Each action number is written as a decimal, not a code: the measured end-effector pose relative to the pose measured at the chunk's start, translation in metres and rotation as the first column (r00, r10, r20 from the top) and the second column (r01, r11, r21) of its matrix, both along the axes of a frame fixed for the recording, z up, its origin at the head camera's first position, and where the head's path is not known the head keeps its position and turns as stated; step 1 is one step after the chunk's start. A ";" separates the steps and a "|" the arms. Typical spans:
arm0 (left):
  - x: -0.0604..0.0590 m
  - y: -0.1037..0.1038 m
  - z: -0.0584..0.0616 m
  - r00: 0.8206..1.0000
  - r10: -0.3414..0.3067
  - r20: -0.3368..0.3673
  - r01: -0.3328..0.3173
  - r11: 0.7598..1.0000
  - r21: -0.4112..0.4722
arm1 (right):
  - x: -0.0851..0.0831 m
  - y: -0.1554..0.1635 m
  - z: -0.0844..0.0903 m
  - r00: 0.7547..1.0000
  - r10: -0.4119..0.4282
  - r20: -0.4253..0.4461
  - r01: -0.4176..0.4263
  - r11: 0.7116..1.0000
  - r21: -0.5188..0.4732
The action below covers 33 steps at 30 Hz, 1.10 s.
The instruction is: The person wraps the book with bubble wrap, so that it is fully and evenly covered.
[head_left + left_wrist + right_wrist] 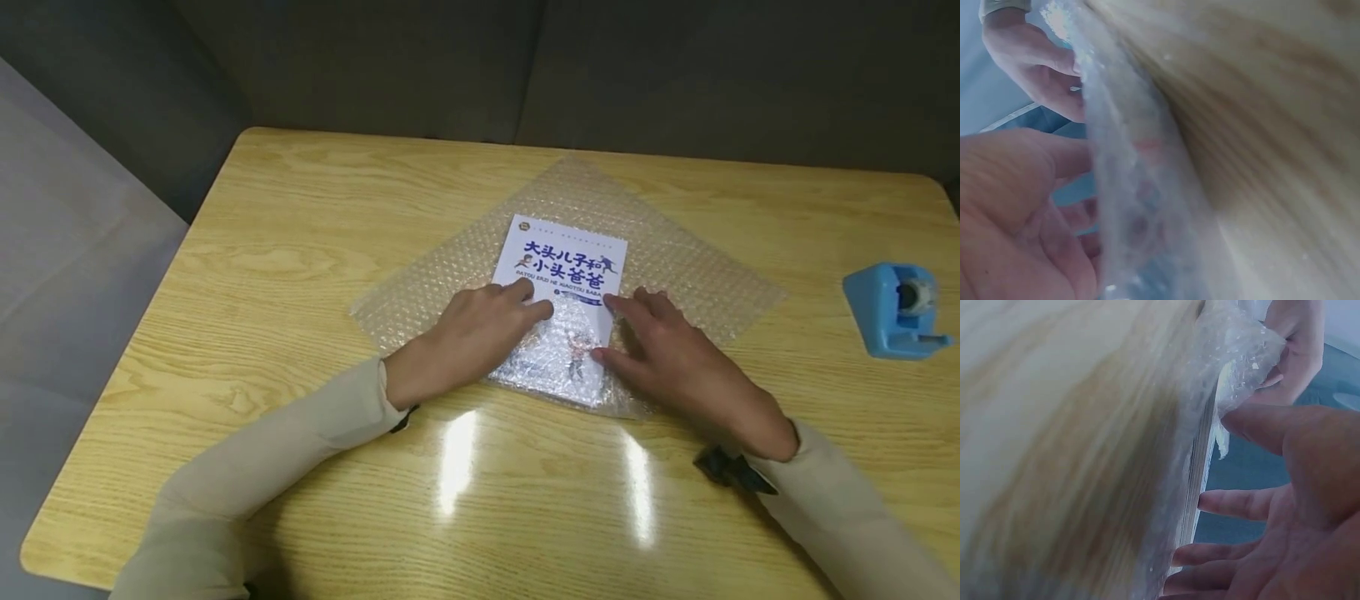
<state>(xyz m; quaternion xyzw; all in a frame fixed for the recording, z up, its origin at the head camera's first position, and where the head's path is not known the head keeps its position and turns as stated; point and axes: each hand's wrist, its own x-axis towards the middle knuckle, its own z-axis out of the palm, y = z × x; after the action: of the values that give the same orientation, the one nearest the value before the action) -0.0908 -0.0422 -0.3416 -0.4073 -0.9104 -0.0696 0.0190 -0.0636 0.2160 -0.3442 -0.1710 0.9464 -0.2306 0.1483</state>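
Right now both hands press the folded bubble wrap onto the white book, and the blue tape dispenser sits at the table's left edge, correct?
Not quite. The blue plastic tape dispenser sits at the right edge of the yellow wooden table, as the head view shows. The rest holds: the left hand and right hand press the folded clear bubble wrap onto the white paperback book.
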 end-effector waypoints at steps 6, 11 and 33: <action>0.016 -0.003 0.004 0.996 -0.058 -0.068 0.051 0.994 -0.095 | -0.001 0.000 -0.001 1.000 0.000 0.001 0.000 1.000 0.018; 0.028 -0.001 0.007 0.982 -0.162 -0.096 0.151 0.983 -0.108 | -0.001 0.000 0.000 1.000 0.000 -0.017 0.000 1.000 0.011; 0.001 -0.028 0.003 0.960 -0.196 0.198 0.220 0.970 -0.106 | -0.001 0.000 0.000 1.000 0.001 0.006 -0.001 1.000 0.014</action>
<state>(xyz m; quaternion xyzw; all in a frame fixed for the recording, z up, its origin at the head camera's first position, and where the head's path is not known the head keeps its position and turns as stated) -0.0899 -0.0706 -0.3387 -0.4930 -0.8628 -0.0510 -0.0996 -0.0650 0.2161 -0.3447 -0.1696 0.9474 -0.2245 0.1522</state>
